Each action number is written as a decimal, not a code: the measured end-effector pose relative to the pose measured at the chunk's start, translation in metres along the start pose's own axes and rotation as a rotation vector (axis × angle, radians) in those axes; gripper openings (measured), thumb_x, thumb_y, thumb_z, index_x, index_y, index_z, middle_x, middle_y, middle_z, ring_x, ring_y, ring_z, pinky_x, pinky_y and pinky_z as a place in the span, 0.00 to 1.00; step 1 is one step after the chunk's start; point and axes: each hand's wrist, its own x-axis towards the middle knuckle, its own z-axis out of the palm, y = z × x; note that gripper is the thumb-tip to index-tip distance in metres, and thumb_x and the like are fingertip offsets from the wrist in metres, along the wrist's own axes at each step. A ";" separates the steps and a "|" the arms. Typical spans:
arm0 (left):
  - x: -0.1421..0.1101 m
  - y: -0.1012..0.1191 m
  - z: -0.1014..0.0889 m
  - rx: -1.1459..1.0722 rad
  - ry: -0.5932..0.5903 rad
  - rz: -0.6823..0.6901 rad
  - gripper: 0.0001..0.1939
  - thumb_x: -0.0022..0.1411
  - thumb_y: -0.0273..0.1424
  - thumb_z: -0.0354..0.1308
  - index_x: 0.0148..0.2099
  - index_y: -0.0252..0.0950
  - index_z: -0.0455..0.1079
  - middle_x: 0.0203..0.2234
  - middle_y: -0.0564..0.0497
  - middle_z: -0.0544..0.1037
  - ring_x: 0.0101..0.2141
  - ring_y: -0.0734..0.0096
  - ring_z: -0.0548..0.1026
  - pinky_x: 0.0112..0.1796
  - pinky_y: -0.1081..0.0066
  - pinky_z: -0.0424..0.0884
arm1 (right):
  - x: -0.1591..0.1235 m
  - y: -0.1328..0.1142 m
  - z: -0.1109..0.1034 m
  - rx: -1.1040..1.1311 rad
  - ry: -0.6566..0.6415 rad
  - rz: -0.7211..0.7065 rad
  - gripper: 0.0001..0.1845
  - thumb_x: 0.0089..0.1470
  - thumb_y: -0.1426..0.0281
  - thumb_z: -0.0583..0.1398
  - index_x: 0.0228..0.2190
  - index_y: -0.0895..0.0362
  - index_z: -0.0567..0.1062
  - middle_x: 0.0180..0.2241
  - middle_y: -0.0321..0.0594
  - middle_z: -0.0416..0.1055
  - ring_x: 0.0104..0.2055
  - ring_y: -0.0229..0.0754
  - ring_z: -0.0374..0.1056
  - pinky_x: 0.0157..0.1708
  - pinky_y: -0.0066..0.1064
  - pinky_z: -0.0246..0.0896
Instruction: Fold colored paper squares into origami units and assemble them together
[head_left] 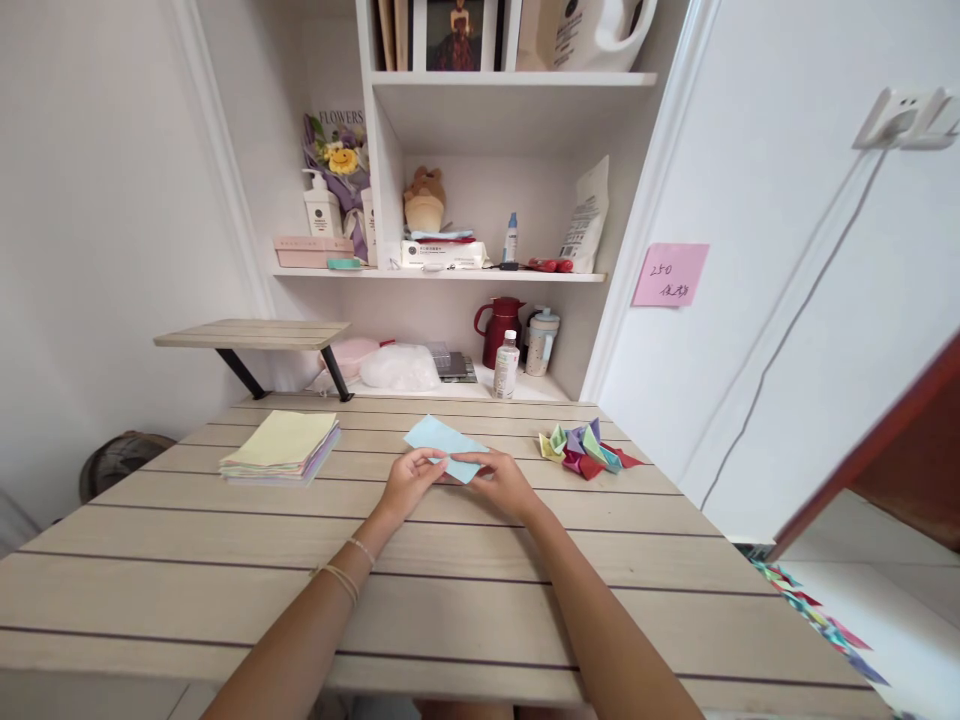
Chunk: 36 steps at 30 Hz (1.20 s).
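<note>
Between my hands, just over the wooden table (480, 560), is a light blue sheet of paper (439, 434). My left hand (412, 480) pinches its near edge, with bracelets on the wrist behind. From the other side my right hand (504, 482) grips the same sheet, fingers closed on its near right part. The two hands' fingertips almost meet in the middle. A stack of coloured paper (285, 441), pale yellow on top, lies to the left. Off to the right sits a small pile of folded paper pieces (583, 448) in several colours.
A small raised shelf (251, 335) on black legs stands at the back left. White shelving (517, 90) behind the table holds a clear bottle (506, 366), a dark red jug (499, 330) and a cup (541, 342). More folded paper (814, 610) shows beyond the right edge.
</note>
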 end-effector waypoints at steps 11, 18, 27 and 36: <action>0.000 0.001 0.005 0.016 0.105 0.087 0.28 0.42 0.31 0.65 0.46 0.34 0.60 0.23 0.52 0.75 0.26 0.69 0.75 0.32 0.68 0.70 | 0.004 0.003 0.009 0.350 0.239 0.253 0.29 0.36 0.60 0.65 0.42 0.59 0.70 0.22 0.35 0.69 0.23 0.37 0.64 0.25 0.30 0.61; 0.001 0.001 -0.001 0.020 0.014 -0.035 0.23 0.49 0.38 0.59 0.45 0.32 0.62 0.17 0.54 0.72 0.14 0.77 0.69 0.19 0.76 0.66 | 0.004 0.007 0.010 0.125 0.224 0.119 0.12 0.38 0.61 0.63 0.23 0.57 0.76 0.23 0.36 0.67 0.27 0.38 0.61 0.30 0.29 0.57; 0.000 0.000 0.001 -0.036 -0.031 -0.001 0.28 0.41 0.29 0.65 0.48 0.30 0.67 0.38 0.42 0.76 0.39 0.61 0.74 0.42 0.64 0.68 | 0.003 0.005 0.001 0.025 0.117 0.062 0.24 0.38 0.70 0.61 0.42 0.54 0.72 0.30 0.36 0.71 0.28 0.36 0.63 0.27 0.26 0.58; -0.005 -0.003 0.004 0.018 -0.104 0.029 0.34 0.43 0.27 0.64 0.55 0.35 0.60 0.48 0.42 0.69 0.46 0.62 0.69 0.48 0.61 0.64 | 0.004 0.000 0.001 0.068 0.106 0.006 0.15 0.39 0.68 0.62 0.35 0.54 0.76 0.38 0.42 0.71 0.38 0.43 0.67 0.32 0.31 0.63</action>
